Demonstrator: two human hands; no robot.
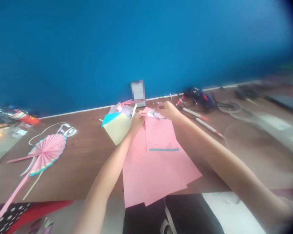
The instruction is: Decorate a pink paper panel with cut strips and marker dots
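Several sheets of pink paper (pixel 158 172) lie overlapped on the brown table, hanging a little past its front edge. On top is a smaller pink sheet (pixel 161 133) with a blue strip (pixel 164 149) along its near edge. At its far end, my left hand (pixel 138 119) has its fingers closed near the left corner; what they pinch is too small to tell. A pale yellow strip (pixel 134 110) sticks up beside it. My right hand (pixel 168 110) is closed too, its fingertips blurred. Between the hands lies a blue and white ring-shaped item (pixel 156 115).
A pleated pink paper fan (pixel 48 150) with paper strips lies at left, near a white cord (pixel 42 130). Yellow and blue paper (pixel 117 128) is left of my left hand. Cables (pixel 200 99) and red-white sticks (pixel 208 127) are at right. A blue wall (pixel 136 42) rises behind.
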